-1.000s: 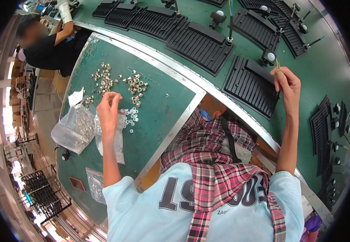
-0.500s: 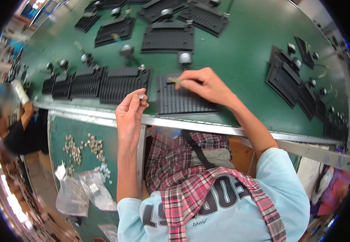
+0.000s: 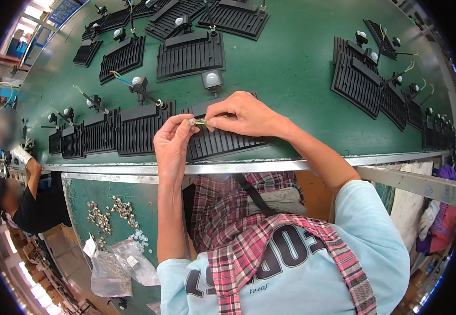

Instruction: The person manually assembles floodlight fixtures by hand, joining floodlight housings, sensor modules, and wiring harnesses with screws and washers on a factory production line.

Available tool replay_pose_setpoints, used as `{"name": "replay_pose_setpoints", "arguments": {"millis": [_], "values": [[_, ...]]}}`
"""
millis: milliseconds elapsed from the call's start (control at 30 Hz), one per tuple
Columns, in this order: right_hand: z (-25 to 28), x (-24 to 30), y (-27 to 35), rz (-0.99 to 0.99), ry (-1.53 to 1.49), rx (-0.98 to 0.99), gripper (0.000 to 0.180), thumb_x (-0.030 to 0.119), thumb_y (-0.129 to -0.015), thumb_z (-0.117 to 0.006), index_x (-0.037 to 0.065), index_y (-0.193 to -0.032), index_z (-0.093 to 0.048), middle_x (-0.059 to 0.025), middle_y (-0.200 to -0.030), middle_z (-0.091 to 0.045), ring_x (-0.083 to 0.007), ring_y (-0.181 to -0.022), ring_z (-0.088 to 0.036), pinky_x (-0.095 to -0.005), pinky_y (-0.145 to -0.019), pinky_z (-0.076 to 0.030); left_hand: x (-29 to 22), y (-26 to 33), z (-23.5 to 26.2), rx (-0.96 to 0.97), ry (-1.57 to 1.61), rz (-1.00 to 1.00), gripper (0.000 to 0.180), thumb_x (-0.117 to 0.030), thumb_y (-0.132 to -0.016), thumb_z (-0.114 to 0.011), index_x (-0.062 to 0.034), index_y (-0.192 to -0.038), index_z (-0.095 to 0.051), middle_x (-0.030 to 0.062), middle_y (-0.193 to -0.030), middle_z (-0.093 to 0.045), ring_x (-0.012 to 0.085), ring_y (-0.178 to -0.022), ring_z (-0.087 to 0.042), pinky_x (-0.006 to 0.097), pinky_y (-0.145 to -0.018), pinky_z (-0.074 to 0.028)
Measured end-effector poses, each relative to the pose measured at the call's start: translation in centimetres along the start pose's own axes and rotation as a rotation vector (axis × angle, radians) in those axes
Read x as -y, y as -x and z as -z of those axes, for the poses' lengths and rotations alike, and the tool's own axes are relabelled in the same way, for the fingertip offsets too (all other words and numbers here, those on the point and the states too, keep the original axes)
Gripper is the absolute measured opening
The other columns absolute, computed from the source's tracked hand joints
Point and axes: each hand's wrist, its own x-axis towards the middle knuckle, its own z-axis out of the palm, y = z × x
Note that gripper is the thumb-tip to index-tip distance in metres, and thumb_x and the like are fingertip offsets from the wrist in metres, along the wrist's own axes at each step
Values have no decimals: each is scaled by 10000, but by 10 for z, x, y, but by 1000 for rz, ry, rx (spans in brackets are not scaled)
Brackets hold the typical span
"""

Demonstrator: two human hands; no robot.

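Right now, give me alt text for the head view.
The left hand holds a small whitish piece next to coloured wires pinched by the right hand, over a ribbed black panel. Other panels lie on the green table; small metal fittings and clear bags lie at lower left.

There are five finned panels in the nearest row and two filled bags.

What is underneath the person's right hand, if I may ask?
Under the right hand is a ribbed black panel on the green table. Its near side shows; whatever the hand covers cannot be seen.
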Motion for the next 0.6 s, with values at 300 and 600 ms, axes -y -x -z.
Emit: {"name": "replay_pose_setpoints", "arguments": {"millis": [300,600], "values": [[-2,-2,2,-32,17,12,204,212,-883,-561,61,-837,-691,-93,-663,-651,-275,-593,-595,-394,-610,-455,0,1,-12,44,-112,2,204,-83,-942,-669,67,-1081,-659,102,-994,-682,138,-871,-653,259,-837,-533],[-12,-3,-3,7,-161,-173,392,21,-850,-591,7,-1221,-465,-105,-714,-548,-157,-631,-521,-325,-581,-420,1,-1,-53,-62,-333,-224,427,-31,-892,-698,8,-1286,-537,75,-1036,-652,121,-946,-626,255,-858,-513]]}}
